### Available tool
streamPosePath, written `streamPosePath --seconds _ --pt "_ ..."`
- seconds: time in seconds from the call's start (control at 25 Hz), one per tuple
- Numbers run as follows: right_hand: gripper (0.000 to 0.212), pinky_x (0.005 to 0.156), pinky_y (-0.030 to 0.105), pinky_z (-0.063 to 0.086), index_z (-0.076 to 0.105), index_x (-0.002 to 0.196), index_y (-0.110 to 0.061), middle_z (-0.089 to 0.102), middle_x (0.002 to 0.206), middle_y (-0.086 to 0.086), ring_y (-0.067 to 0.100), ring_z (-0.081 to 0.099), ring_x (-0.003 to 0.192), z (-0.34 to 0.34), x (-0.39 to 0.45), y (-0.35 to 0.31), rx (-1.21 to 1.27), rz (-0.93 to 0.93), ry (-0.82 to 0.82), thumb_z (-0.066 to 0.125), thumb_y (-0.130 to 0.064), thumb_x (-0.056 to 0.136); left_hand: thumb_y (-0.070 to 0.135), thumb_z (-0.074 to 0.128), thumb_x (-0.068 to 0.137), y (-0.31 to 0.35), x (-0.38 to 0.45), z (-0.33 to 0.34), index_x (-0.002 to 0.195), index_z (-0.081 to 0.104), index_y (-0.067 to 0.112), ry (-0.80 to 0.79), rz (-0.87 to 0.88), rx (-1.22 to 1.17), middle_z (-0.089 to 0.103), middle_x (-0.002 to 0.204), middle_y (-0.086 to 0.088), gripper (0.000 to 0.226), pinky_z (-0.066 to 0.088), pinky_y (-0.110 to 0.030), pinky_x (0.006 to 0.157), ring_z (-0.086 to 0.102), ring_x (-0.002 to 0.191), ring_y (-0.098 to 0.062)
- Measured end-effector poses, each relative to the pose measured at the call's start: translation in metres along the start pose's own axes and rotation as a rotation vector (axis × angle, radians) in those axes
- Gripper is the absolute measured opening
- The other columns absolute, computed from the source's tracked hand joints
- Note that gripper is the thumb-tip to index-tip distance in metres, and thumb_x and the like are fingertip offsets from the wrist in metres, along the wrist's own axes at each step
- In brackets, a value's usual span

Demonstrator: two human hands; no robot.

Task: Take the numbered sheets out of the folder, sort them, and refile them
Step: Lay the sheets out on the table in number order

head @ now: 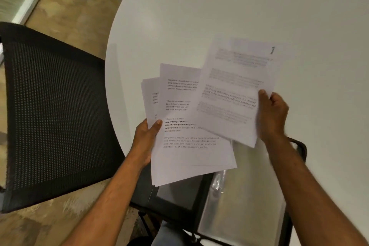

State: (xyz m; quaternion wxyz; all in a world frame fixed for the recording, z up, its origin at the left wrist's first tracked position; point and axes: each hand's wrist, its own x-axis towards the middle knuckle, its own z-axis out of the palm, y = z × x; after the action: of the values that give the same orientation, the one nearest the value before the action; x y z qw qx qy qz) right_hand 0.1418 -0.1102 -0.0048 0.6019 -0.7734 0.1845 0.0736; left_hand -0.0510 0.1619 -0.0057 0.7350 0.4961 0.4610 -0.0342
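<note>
My left hand (pixel 146 142) grips a fanned stack of printed sheets (pixel 185 152) by its left edge, thumb on top. My right hand (pixel 272 114) pinches a single sheet marked "1" (pixel 235 94) at its right edge, held above the table and overlapping the stack's upper right corner. That sheet is blurred. Below both, an open black folder with clear plastic sleeves (pixel 239 195) lies at the table's near edge, partly over my lap.
A round white table (pixel 219 10) fills the upper right. A black mesh office chair (pixel 56 114) stands to the left on a wood-patterned floor (pixel 75 6). A wall base runs at top left.
</note>
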Motion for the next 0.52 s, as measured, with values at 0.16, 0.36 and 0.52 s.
streamPosePath --seconds 0.16,0.36,0.52 --pt "0.027 0.076 0.021 0.048 0.053 0.072 -0.023 0.061 0.081 -0.010 -0.001 0.053 0.070 0.027 0.064 0.010 -0.085 -0.067 0.123 0.060 -0.024 0.099 0.018 0.059 0.104 -0.007 0.023 -0.014 0.124 0.066 0.023 0.001 -0.003 -0.002 0.078 0.113 -0.007 0.022 0.064 -0.039 0.078 0.076 0.100 -0.028" --pt "0.032 0.097 0.022 0.050 0.059 0.127 -0.002 0.065 0.120 0.005 0.015 0.061 0.106 0.061 0.121 0.033 -0.205 -0.144 0.172 0.057 -0.021 0.101 0.017 0.058 0.103 -0.024 0.033 -0.034 0.131 0.065 0.018 -0.018 -0.020 0.025 0.077 0.115 -0.011 0.028 0.061 -0.050 0.090 0.074 0.105 -0.033" --pt "0.059 0.103 0.014 0.040 0.038 0.152 -0.011 0.053 0.141 0.006 0.019 0.053 0.126 0.072 0.121 0.025 -0.296 -0.283 0.185 0.061 -0.024 0.099 0.016 0.057 0.104 -0.028 0.034 -0.044 0.129 0.066 0.018 -0.015 -0.007 0.014 0.077 0.116 -0.011 0.027 0.062 -0.046 0.088 0.074 0.105 -0.031"
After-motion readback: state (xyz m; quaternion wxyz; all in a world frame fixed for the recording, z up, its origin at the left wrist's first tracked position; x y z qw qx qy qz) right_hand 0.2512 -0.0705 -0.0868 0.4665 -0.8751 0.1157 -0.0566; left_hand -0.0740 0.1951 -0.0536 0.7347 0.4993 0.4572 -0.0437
